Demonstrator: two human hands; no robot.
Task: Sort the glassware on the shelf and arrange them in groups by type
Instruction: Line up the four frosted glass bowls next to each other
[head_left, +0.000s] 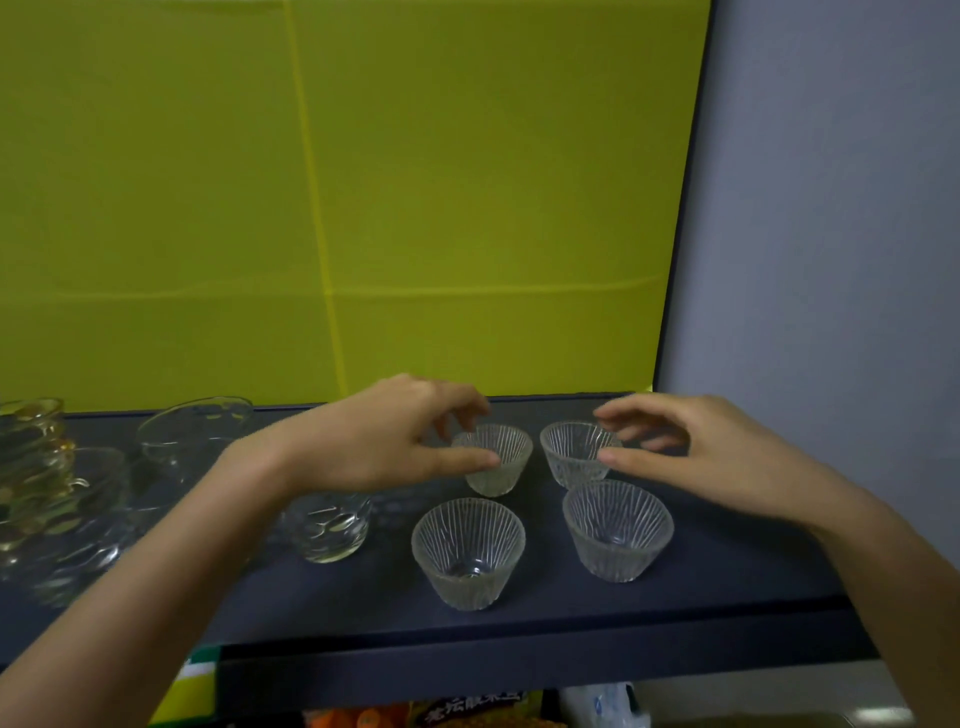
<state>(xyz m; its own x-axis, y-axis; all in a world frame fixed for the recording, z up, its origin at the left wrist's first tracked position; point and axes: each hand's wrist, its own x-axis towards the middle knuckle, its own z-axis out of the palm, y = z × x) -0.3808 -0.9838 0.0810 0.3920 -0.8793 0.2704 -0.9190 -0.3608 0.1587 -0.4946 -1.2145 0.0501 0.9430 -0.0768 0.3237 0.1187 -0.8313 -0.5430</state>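
Note:
Several small ribbed clear glass cups stand in a square on the right part of the dark shelf (519, 618). My left hand (395, 436) pinches the back left cup (496, 462), thumb on its near rim and fingers over the far rim. My right hand (691, 447) has thumb and fingertips at the rim of the back right cup (574, 457). The front left cup (467, 553) and front right cup (617, 530) stand free. A dimpled clear tumbler (330, 525) sits below my left wrist.
Larger clear glass bowls (195, 431) and a stack of amber-tinted glassware (31, 452) crowd the shelf's left end. A yellow backing rises behind the shelf and a grey wall closes the right side. Packaged goods (467, 714) lie below the shelf.

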